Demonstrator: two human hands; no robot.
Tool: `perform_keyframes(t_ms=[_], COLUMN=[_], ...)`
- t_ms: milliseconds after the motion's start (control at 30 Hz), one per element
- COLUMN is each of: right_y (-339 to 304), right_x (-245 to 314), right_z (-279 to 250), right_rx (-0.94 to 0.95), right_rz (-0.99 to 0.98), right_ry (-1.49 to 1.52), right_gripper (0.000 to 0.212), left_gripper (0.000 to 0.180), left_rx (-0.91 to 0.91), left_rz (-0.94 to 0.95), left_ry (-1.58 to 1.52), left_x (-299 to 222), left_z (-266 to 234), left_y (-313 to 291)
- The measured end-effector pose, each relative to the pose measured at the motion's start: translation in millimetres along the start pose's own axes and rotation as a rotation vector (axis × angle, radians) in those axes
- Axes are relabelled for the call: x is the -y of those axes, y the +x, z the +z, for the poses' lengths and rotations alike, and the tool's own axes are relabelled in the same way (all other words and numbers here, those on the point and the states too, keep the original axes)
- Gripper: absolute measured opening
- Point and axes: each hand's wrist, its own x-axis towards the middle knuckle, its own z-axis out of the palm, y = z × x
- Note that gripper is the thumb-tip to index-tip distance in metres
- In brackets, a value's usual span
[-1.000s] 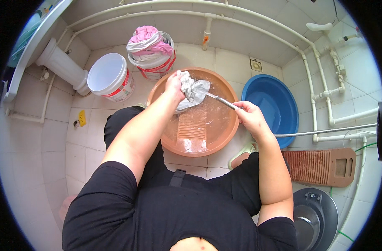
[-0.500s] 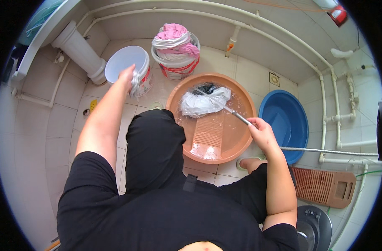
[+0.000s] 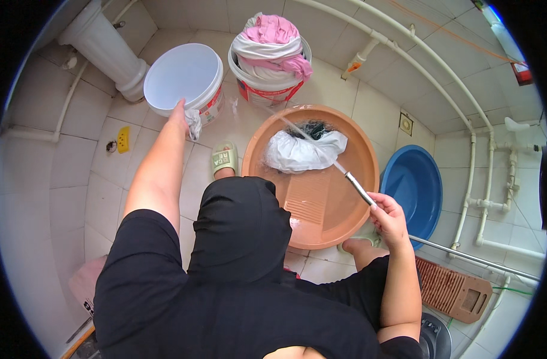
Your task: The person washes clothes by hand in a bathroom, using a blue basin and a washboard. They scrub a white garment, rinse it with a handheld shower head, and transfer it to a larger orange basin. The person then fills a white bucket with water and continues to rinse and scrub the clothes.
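Note:
My left hand (image 3: 179,119) is closed at the near rim of a white bucket (image 3: 210,103), whose open mouth tilts toward me. A small whitish cloth (image 3: 194,124) hangs beside the fingers; whether they pinch it too is hidden. In my right hand (image 3: 390,220) is a slim metal spray wand (image 3: 360,188), fingers wrapped round its end. A water jet runs from its tip up and left across the large orange-brown basin (image 3: 369,140). Inside the basin, a white cloth bundle (image 3: 306,152) lies beside a dark, wet item (image 3: 315,128), above a moulded washboard slope (image 3: 306,203).
A second bucket (image 3: 267,96) is heaped with pink and white fabric (image 3: 276,30). Right of the basin stand a blue tub (image 3: 411,188) and a brown washboard (image 3: 450,287). White pipes (image 3: 474,173) line the wall. A yellow object (image 3: 123,139) lies on the tiles.
The view has shifted, bringing my left slipper into sight. The water jet now reaches past the white bundle toward the basin's far rim. Both hands keep their holds.

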Motion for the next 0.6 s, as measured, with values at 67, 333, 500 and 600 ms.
perform_keyframes(t_ms=[67, 333, 500, 600], right_y=[6.3, 19.4, 17.2, 12.6], right_x=[2.1, 15.3, 30.1, 33.0], right_z=[1.9, 10.1, 24.3, 29.6], right_rx=[0.015, 0.192, 0.339, 0.4], right_rz=[-0.016, -0.078, -0.107, -0.106], right_ry=[0.035, 0.067, 0.046, 0.024], right_gripper=[0.029, 0.029, 0.029, 0.03], left_gripper=[0.051, 0.056, 0.058, 0.058], left_rx=[0.088, -0.173, -0.129, -0.142], left_rz=[0.006, 0.516, 0.853, 0.947], left_ry=[-0.169, -0.303, 0.115, 0.247], left_x=[-2.2, 25.1, 32.3, 29.5], left_z=[-12.0, -22.8, -51.3, -65.9], left_y=[37.5, -4.5, -46.7, -62.4])
